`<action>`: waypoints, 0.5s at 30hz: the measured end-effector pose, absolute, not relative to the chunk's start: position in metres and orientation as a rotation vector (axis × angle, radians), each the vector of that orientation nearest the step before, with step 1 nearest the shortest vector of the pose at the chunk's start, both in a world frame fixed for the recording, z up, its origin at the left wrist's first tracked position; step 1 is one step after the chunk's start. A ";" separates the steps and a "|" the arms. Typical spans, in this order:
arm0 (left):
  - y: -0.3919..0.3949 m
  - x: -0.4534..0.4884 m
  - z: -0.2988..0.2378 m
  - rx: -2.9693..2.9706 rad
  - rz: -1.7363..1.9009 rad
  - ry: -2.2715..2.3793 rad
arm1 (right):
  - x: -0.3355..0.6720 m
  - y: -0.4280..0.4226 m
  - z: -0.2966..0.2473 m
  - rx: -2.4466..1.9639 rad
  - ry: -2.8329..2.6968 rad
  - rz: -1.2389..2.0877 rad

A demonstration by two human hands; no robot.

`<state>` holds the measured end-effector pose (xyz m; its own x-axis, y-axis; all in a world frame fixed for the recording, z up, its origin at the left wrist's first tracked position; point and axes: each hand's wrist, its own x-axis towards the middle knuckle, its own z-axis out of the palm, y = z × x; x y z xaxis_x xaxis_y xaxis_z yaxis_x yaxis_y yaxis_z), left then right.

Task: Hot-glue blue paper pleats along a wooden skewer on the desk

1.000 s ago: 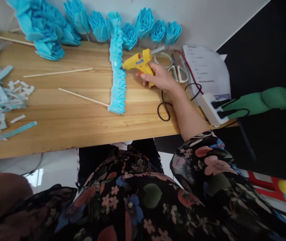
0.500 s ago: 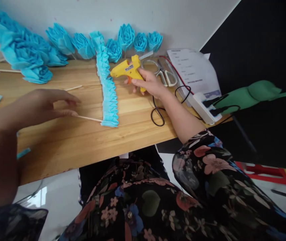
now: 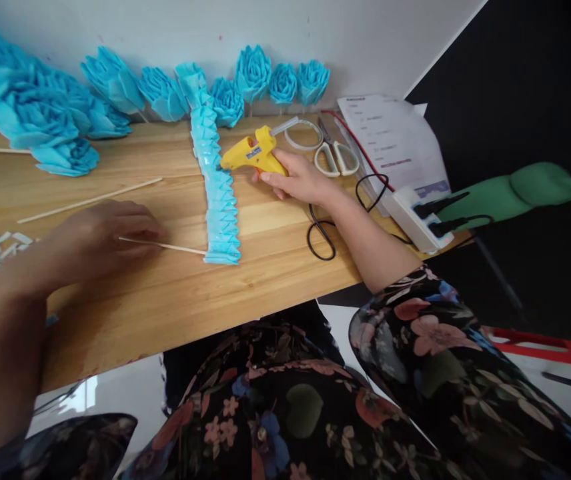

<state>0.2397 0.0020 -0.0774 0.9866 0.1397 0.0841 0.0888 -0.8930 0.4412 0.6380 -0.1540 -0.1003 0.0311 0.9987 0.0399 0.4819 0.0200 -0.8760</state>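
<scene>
My left hand is closed around a thin wooden stick, low over the table. The stick's far end meets the near end of a long pleated light-blue strip, which runs away from me towards the wall. Shiny patches show along the strip. In my right hand is a yellow hot glue gun, gripped by its handle, with a clear glue stick out of its back. Its nozzle is at the strip's right edge, about midway along; whether it touches is hard to tell.
Several blue crepe flowers stand along the wall, with more piled at left. Another wooden stick lies behind my left hand. White scraps are at far left. Scissors, papers, a black cord and a power strip lie right.
My left hand has shifted slightly nearer me, its fingers now curled further over the stick. The glue gun's nozzle has moved a little along the strip towards me. The view has shifted slightly.
</scene>
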 end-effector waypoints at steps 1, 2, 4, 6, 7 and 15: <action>0.002 0.240 -0.080 2.675 0.174 0.150 | 0.638 -0.154 -0.100 -1.563 -1.546 0.874; 0.002 0.241 -0.082 2.666 0.191 0.143 | 0.637 -0.154 -0.100 -1.567 -1.540 0.874; 0.002 0.241 -0.086 2.647 0.200 0.148 | 0.637 -0.154 -0.100 -1.573 -1.531 0.878; 0.002 0.242 -0.088 2.636 0.211 0.163 | 0.636 -0.153 -0.101 -1.564 -1.524 0.891; 0.002 0.242 -0.088 2.631 0.213 0.162 | 0.636 -0.152 -0.102 -1.553 -1.516 0.899; -0.002 0.247 -0.080 2.623 0.232 0.121 | 0.632 -0.149 -0.098 -1.513 -1.329 0.874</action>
<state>0.2473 -0.0021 -0.0803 0.9815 0.1282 0.1419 0.0430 -0.8709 0.4896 0.6315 -0.1493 -0.0977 0.1677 0.9843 0.0559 0.3385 -0.0042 -0.9410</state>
